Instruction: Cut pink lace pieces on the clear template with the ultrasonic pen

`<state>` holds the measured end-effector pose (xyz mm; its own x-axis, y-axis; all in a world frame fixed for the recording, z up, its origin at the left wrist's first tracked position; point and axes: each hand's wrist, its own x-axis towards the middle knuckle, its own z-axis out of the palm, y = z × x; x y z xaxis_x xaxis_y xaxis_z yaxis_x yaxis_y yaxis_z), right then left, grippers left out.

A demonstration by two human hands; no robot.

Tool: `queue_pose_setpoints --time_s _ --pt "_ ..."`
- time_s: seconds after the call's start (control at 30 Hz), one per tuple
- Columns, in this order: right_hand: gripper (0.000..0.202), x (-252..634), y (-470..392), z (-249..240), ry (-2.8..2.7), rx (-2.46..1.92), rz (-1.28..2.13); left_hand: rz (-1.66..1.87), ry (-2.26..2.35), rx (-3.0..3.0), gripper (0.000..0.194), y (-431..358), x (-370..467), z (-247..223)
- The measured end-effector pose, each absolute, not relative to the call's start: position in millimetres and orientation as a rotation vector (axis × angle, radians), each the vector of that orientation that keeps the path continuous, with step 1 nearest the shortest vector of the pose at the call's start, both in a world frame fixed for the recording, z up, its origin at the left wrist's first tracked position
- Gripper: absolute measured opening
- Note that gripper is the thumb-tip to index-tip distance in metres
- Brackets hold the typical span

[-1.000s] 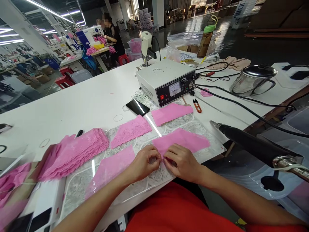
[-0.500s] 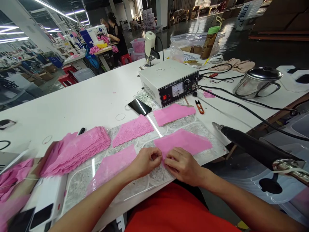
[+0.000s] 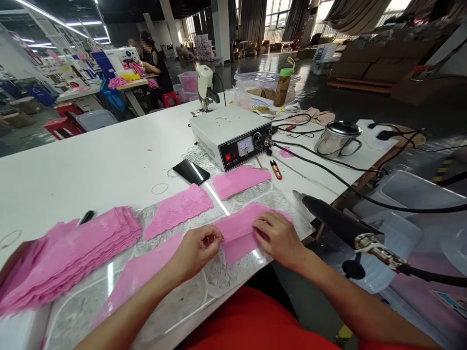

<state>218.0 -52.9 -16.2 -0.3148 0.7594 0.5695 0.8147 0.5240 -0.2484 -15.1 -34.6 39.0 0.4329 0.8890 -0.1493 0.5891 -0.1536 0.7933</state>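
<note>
A pink fabric piece (image 3: pixel 233 224) lies folded over at the near right of the clear plastic mat (image 3: pixel 178 301). My left hand (image 3: pixel 197 252) pinches its left edge between thumb and fingers. On the right side of the same piece, my right hand (image 3: pixel 279 238) grips the fabric with curled fingers. A lower flap of pink cloth shows beneath the fold. Three more pieces rest on the mat: a scalloped one (image 3: pixel 178 209), one at the back (image 3: pixel 241 182), and one (image 3: pixel 146 270) partly behind my left forearm. To the left sits a thick stack of pink pieces (image 3: pixel 91 248).
A black-handled tool (image 3: pixel 328 218) with a metal tip juts over the table's right edge, its cable trailing. Behind the mat are a control box (image 3: pixel 233 131), a phone (image 3: pixel 191 172) and orange thread snips (image 3: pixel 276 169). A glass pot (image 3: pixel 338 138) stands farther right.
The view has turned to the right. My hands have moved apart, and the fabric between them is now lifted and folded over instead of lying flat.
</note>
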Motion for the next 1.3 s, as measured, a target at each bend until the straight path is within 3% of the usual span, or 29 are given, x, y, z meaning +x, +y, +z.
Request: queue_pose_setpoints --time_s 0.23,0.4,0.67,0.77,0.9,1.17,1.3 --pt "0.015 266 -51 -21 -2.053 -1.490 -0.211 0.500 1.219 1.743 0.009 -37 -18 30" --pt "0.017 253 -41 -7 -1.998 -1.421 -0.221 0.531 1.121 1.548 0.004 -38 -16 21" --pt "0.020 138 -31 26 -2.284 -0.693 0.045 0.629 1.068 0.998 0.059 -40 -52 30" --pt "0.023 89 -41 29 -2.401 -0.375 0.231 0.663 1.095 0.894 0.066 -49 -81 34" --pt "0.025 60 -44 34 -2.407 -0.163 0.434 0.713 1.179 0.880 0.050 -70 -114 32" --pt "0.011 119 -12 16 -2.390 -1.027 0.558 0.703 1.393 1.098 0.026 -90 -141 21" --pt "0.014 118 -15 5 -2.474 -1.186 0.574 0.651 1.472 1.291 0.019 -90 -139 23"
